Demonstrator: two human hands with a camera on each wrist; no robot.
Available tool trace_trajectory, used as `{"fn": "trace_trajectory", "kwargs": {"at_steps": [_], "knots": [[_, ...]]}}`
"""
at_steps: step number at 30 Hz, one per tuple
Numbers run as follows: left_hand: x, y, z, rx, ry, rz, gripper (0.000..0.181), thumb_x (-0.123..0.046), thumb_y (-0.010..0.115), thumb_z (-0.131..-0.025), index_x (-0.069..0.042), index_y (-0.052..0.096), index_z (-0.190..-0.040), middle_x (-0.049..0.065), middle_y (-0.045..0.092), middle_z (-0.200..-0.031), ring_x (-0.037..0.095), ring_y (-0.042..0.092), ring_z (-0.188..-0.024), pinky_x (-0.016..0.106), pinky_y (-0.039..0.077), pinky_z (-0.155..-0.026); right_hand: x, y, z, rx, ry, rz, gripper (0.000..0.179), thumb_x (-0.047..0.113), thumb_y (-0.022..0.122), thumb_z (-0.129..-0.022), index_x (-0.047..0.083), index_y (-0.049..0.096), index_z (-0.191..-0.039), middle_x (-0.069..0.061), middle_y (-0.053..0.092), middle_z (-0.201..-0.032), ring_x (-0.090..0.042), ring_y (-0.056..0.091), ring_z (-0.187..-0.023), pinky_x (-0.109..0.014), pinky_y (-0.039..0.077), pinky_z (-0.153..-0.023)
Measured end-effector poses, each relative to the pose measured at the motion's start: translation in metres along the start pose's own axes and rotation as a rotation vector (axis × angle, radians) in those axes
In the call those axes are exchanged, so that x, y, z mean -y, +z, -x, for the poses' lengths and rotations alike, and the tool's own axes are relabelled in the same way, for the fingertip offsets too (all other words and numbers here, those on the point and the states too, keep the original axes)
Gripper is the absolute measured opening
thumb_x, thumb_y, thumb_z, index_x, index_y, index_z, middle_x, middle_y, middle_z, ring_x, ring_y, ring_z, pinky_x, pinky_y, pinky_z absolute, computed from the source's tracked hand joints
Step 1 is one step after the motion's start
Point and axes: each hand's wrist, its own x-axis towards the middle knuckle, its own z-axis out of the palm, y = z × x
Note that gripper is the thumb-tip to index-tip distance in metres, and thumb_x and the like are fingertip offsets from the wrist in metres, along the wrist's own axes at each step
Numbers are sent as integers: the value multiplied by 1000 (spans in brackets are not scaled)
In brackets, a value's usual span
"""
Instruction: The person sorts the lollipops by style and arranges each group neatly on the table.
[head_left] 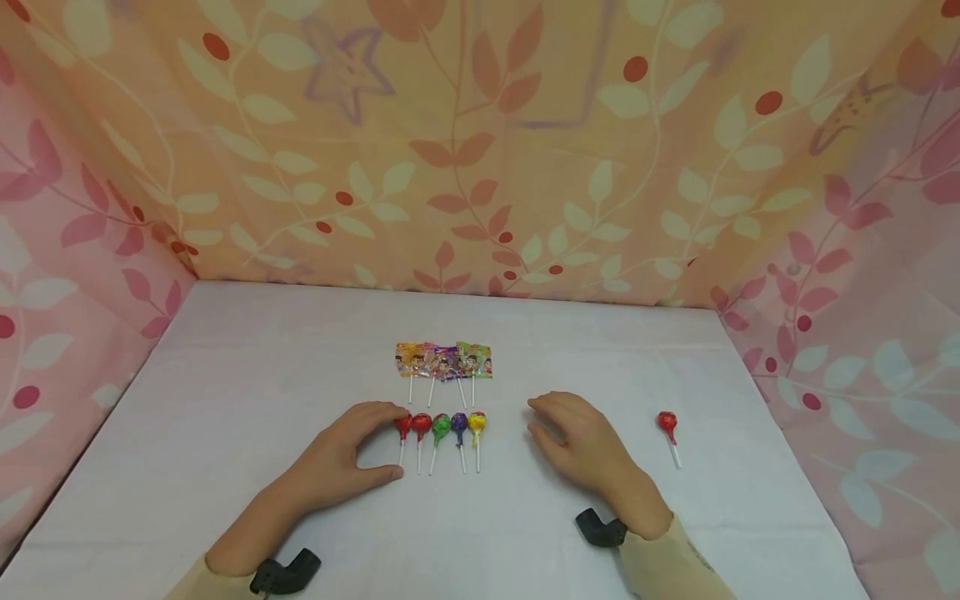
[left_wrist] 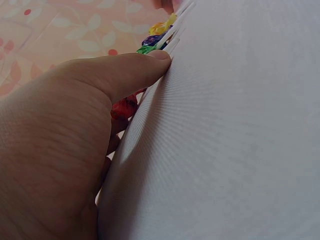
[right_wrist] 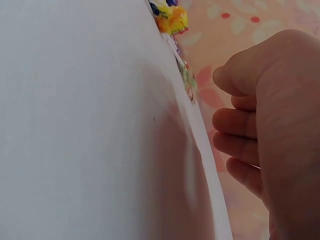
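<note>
Several ball lollipops stand side by side in a row on the white table: two red, then a green lollipop, a purple lollipop and a yellow lollipop. At the row's left end, my left hand spreads thumb and fingers apart around the outermost red lollipop. Its fingertips touch the candy's head, and the thumb is near the stick's lower end. To the right of the row, my right hand hovers just over the table with loosely bent fingers and nothing in it.
Behind the row lie several overlapping lollipops in flat printed wrappers, sticks toward me. A lone red lollipop lies farther right, beyond my right hand. Patterned cloth walls in the table at the back and both sides.
</note>
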Motion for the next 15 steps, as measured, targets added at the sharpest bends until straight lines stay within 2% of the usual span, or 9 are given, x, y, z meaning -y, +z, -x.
{"fn": "trace_trajectory", "kwargs": {"at_steps": [9, 15], "knots": [[-1, 0, 1, -3, -4, 2, 79, -41, 97, -84, -36, 60, -153, -15, 56, -156, 17, 49, -150, 54, 45, -121, -9, -8, 10, -57, -22, 23, 35, 12, 87, -88, 4, 79, -121, -4, 78, -117, -26, 72, -114, -50, 60, -98], [-1, 0, 0, -6, -3, 6, 79, -41, 98, -84, -35, 60, -154, -15, 56, -156, 18, 50, -149, 56, 45, -120, -14, -13, 16, -70, -14, 32, 37, 12, 88, -87, 4, 79, -122, -4, 78, -117, -27, 72, -115, -47, 57, -102]]}}
